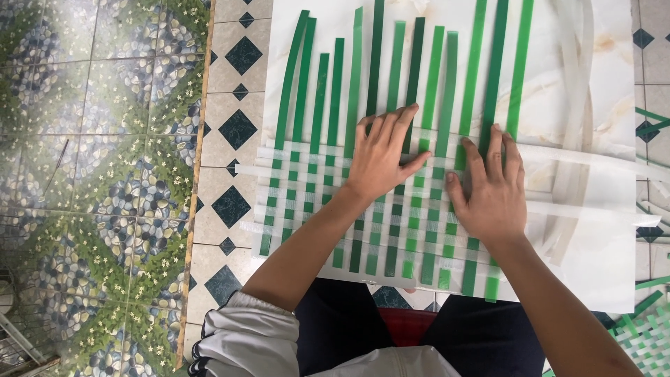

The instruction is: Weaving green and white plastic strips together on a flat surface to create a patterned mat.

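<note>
Flat and open, the left hand point(380, 157) presses palm down on the woven mat point(349, 209), its fingers spread a little and pointing up toward the loose ends of the green strips point(377, 63); it grips nothing. Just beside it, the right hand point(488, 192) also lies flat with fingers apart, resting on the mat's right edge where the last green strips cross the translucent white strips point(579, 157). The two hands sit near each other without touching. Beneath them the mat shows a checker weave of green uprights and pale crosswise bands, lying on a white marbled board point(600, 258). More white strips curl loose on the board's right side. Patterned floor tiles point(91, 174) lie to the left, and another piece of green-and-white weave point(649, 335) shows at the lower right corner.
</note>
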